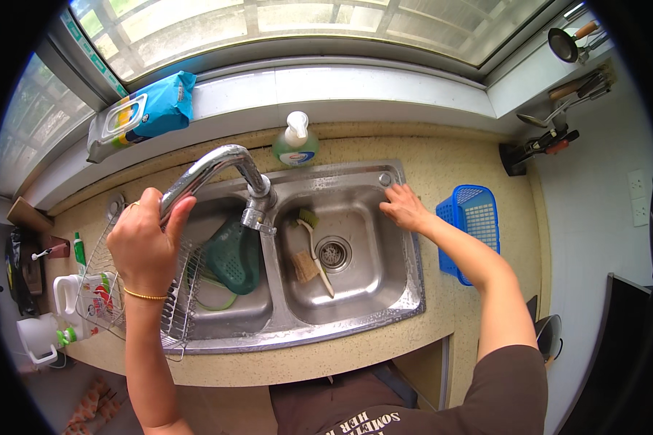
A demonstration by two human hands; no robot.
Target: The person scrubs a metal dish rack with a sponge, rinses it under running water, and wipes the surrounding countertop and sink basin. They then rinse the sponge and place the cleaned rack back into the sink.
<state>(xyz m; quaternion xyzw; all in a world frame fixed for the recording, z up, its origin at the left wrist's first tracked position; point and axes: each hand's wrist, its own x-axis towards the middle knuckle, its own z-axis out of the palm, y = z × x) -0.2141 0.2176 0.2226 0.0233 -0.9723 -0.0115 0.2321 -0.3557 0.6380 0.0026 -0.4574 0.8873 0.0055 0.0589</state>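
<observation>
My left hand [144, 239] is wrapped around the end of the chrome faucet spout [212, 160], over the left basin. At the back right corner of the stainless steel double sink [359, 169], my right hand [405, 206] has its fingers bent against the rim, just below a round metal knob [384, 179]. Whether anything is under those fingers is hidden. In the right basin lie a white-handled scrub brush [322, 274] and a tan sponge [305, 266], left of the drain strainer [333, 253]. A dark green plastic strainer [233, 258] rests in the left basin.
A wire dish rack [182, 321] overlaps the left basin. Behind the sink stands a green soap pump bottle [296, 142]. The blue plastic basket [469, 234] is right of the sink; a wipes pack [141, 117] lies on the sill. A knife holder [514, 157] stands back right.
</observation>
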